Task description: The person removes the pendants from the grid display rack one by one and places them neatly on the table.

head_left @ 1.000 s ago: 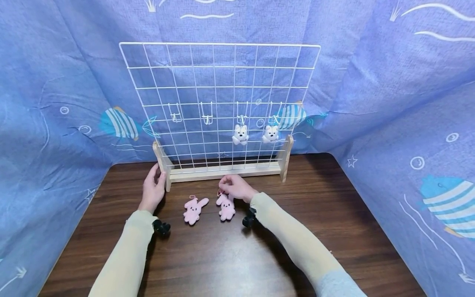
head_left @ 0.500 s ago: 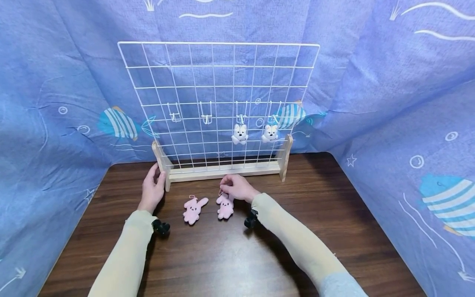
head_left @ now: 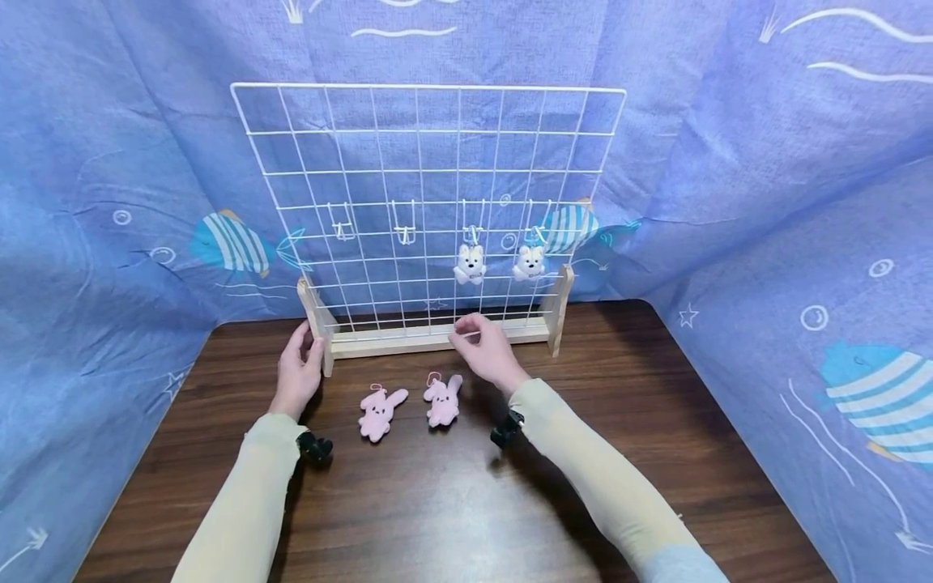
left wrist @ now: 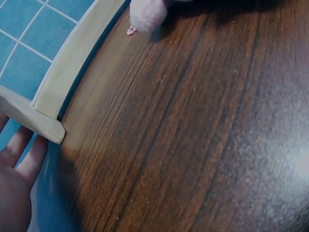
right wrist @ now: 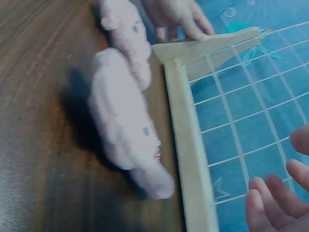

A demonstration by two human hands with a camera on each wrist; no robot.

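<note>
Two pink plush rabbit charms with red cord loops lie on the table: the left rabbit point(head_left: 377, 414) and the right rabbit point(head_left: 440, 405). My right hand point(head_left: 490, 350) hovers past the right rabbit, before the white wire grid point(head_left: 439, 172), with fingers apart and nothing between them. At the left, my left hand point(head_left: 297, 372) rests against the outer side of the rack's wooden leg point(head_left: 313, 316), its fingers point(left wrist: 34, 162) touching the wood. Two white bear charms, the inner bear point(head_left: 470, 264) and the outer bear point(head_left: 530, 263), hang from hooks on the grid.
Two bare hooks, the far-left hook point(head_left: 342, 231) and its neighbour point(head_left: 405, 235), sit on the grid's left half. A wooden base bar point(head_left: 394, 344) runs along the rack's bottom. Blue fish-print cloth point(head_left: 765, 202) surrounds the dark wooden table point(head_left: 408, 518).
My right hand has let go of the right rabbit's cord and moved up and to the right. That rabbit shifted slightly and now lies uncovered. My left hand stays at the leg.
</note>
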